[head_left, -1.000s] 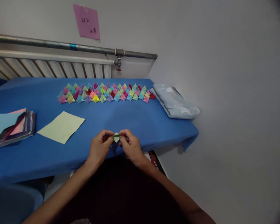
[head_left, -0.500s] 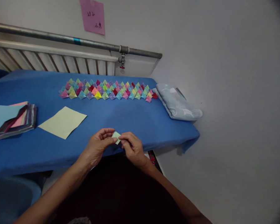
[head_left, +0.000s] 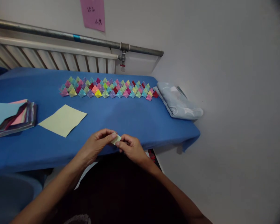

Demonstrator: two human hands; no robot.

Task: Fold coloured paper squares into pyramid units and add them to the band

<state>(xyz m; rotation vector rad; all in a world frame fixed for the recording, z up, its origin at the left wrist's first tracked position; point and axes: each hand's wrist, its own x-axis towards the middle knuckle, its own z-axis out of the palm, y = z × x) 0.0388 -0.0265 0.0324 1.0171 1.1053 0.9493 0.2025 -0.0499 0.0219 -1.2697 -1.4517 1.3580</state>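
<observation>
Between my two hands is a small folded piece of pale green paper (head_left: 117,139), just above the near edge of the table. My left hand (head_left: 102,140) pinches its left side, thumb on top. From the right, my right hand (head_left: 130,147) grips the lower right edge with thumb and fingers; part of the paper is covered by the fingertips. A larger flat sheet of pale green paper (head_left: 64,120) lies to the left of my hands. Beyond them, several rows of small folded paper pieces (head_left: 105,93) in many colours stand close together.
A stack of coloured paper (head_left: 7,115) in plastic wrapping lies at the left on the blue cloth (head_left: 121,119). A folded light-blue fabric (head_left: 177,102) sits at the right end by the wall. Behind run a radiator (head_left: 58,59) and a metal pipe (head_left: 49,33).
The folded paper has turned slightly in my fingers. My left thumb has moved up onto its top, and my right thumb has come onto its lower edge.
</observation>
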